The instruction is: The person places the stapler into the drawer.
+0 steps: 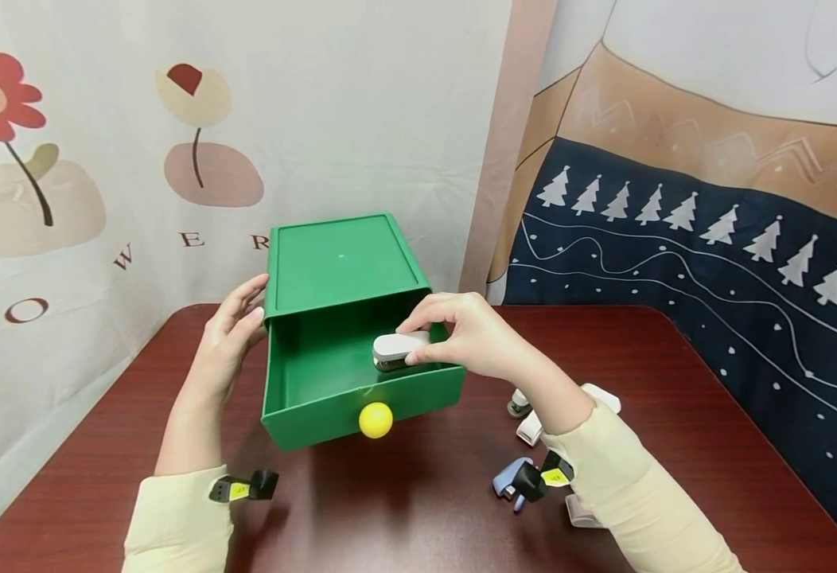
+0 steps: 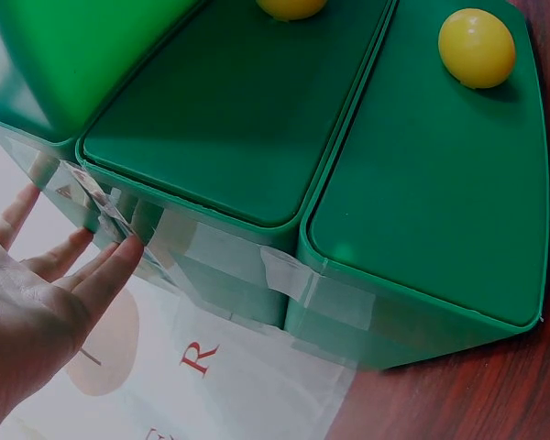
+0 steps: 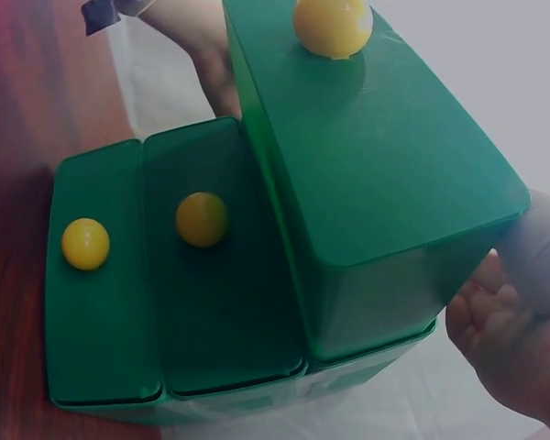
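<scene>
My right hand (image 1: 472, 334) pinches a small white stapler (image 1: 394, 347) between thumb and fingers, inside the pulled-out top drawer (image 1: 297, 426) of a green cabinet (image 1: 343, 263). The drawer has a round yellow knob (image 1: 375, 420). In the right wrist view the drawer wall hides the stapler, and part of the right hand (image 3: 522, 321) shows beyond it. My left hand (image 1: 225, 342) rests its fingertips against the cabinet's left side; the left wrist view shows the fingers (image 2: 110, 280) extended along the taped side.
Two lower drawers with yellow knobs (image 2: 477, 48) are closed. Right of the cabinet, partly under my right forearm, lie a blue stapler-like object (image 1: 510, 476), a white object (image 1: 601, 396) and other small pieces. A printed curtain (image 1: 390, 103) hangs behind the dark red table (image 1: 569, 342).
</scene>
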Demonstrator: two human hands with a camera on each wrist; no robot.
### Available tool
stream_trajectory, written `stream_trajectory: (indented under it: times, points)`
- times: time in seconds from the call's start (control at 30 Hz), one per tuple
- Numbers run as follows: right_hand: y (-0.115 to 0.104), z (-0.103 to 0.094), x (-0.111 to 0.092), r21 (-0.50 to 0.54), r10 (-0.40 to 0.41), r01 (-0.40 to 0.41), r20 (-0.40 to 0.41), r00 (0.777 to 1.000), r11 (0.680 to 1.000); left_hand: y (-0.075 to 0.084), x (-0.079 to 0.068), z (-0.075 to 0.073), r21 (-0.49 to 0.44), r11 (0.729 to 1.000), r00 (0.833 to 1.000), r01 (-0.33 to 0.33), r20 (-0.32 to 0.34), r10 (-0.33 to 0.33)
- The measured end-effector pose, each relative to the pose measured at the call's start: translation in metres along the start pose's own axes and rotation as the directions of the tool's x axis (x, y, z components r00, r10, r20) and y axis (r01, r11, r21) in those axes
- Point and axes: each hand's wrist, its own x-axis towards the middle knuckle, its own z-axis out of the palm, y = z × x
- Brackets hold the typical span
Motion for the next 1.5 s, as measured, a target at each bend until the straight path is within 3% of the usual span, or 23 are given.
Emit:
stream_trajectory:
  times: [0.23,0.43,0.63,0.77,0.9,1.23,1.5]
  points:
    - [-0.004,-0.003,0.003,-0.115,0.016,-0.007,0.078,0.997,0.993,0.0,0.001,0.0,0.002,1.0,1.0,-0.004,0.0,0.004]
    - [-0.005,-0.002,0.002,-0.082,0.063,-0.057,0.082,0.995,0.995,0.0,0.001,-0.001,0.007,1.0,1.0,0.005,0.0,-0.005]
    - [-0.001,0.002,-0.005,-0.03,0.015,-0.016,-0.046,0.999,0.999,0.001,-0.001,-0.001,0.011,1.0,1.0,0.015,0.003,-0.015]
    - [0.004,0.001,-0.013,-0.003,-0.042,0.042,-0.159,0.986,0.999,0.001,-0.001,-0.001,0.014,1.0,1.0,0.015,0.003,-0.015]
    - [0.007,-0.005,-0.026,0.028,-0.04,0.047,-0.232,0.972,0.998,0.0,0.0,0.0,0.016,1.0,1.0,0.011,0.007,-0.011]
    - [0.022,-0.022,-0.062,0.002,0.09,-0.094,-0.291,0.952,0.996,0.001,-0.001,-0.001,0.017,1.0,1.0,0.023,-0.001,-0.023]
    - [0.045,-0.032,-0.09,0.016,0.241,-0.243,-0.213,0.947,0.97,0.001,-0.001,0.0,0.013,1.0,1.0,0.021,-0.001,-0.021]
